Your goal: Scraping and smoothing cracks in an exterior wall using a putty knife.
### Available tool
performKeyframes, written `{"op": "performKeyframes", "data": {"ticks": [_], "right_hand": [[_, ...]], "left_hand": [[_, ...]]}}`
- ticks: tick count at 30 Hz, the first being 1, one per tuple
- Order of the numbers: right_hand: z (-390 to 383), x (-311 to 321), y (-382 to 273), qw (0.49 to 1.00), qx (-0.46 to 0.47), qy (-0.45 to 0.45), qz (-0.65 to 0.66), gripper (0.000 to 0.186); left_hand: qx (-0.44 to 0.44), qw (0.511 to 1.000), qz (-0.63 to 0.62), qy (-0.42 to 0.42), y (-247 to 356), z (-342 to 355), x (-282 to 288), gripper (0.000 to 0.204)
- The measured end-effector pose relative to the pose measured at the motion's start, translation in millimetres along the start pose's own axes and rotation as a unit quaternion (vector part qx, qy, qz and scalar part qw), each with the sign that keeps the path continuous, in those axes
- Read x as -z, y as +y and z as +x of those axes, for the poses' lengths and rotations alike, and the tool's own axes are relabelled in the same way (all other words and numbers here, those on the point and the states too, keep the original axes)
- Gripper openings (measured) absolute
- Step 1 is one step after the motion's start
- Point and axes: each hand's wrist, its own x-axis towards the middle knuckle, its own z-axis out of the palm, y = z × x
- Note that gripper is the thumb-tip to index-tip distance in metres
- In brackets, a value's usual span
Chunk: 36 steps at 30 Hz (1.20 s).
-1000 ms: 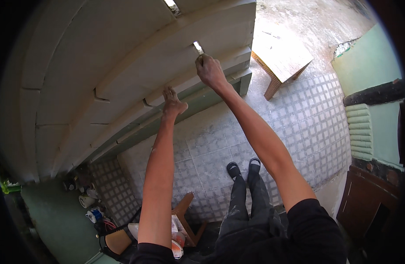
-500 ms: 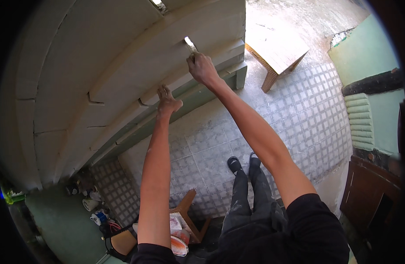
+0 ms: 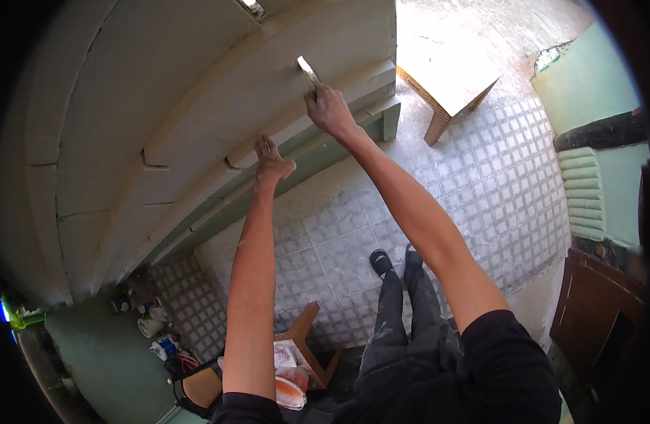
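My right hand [image 3: 330,112] is closed around a narrow, pale-bladed putty knife [image 3: 307,71], whose tip lies against the face of a large off-white panelled surface [image 3: 219,92]. Lower and to the left, my left hand [image 3: 274,161] rests its outstretched fingers on a raised ledge [image 3: 296,131] of the same surface, with nothing seen in it. Dusty white residue marks its fingers. Notches and thin seams break up the ledges. Exactly where the blade's edge meets the surface is too bright to make out.
A wicker-sided table [image 3: 452,78] with a white top stands at the far right. Lower down, a wooden stool [image 3: 314,346] sits beside an orange-and-white tub [image 3: 291,392]. A tan chair [image 3: 201,389] and paint cans [image 3: 164,348] are at lower left; a brown cabinet [image 3: 597,304] is at right.
The whole view has shifted slightly. My right hand and the putty knife have barely moved, a little more of the blade showing. My left hand stays on the ledge.
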Motion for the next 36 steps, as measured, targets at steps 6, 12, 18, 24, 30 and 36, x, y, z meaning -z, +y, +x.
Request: {"op": "performKeyframes", "data": {"ticks": [6, 12, 18, 24, 30, 36], "right_hand": [[-4.0, -0.7, -5.4, 0.999, -0.006, -0.026, -0.022, 0.03], [-6.4, 0.4, 12.5, 0.995, -0.006, -0.066, -0.074, 0.029], [8.3, 7.4, 11.8, 0.993, -0.016, -0.073, -0.09, 0.027], [-16.5, 10.1, -3.1, 0.994, 0.021, -0.062, -0.082, 0.027], [-14.0, 4.6, 5.3, 0.998, 0.014, -0.022, -0.05, 0.027], [-15.4, 1.1, -20.7, 1.0, 0.0, 0.002, 0.009, 0.026]], "left_hand": [[0.015, 0.999, 0.041, 0.0, -9.7, 1.5, -3.1, 0.102], [0.017, 0.998, 0.051, 0.009, -12.5, 0.4, -2.5, 0.103], [0.012, 0.999, 0.037, 0.006, -3.0, 4.3, -2.7, 0.102], [0.026, 0.999, 0.024, -0.002, -10.6, -1.5, -0.2, 0.102], [0.027, 0.999, 0.026, -0.005, -0.6, 0.6, -1.5, 0.103], [0.024, 1.0, 0.012, 0.004, -7.7, 0.0, -2.4, 0.102]]}}
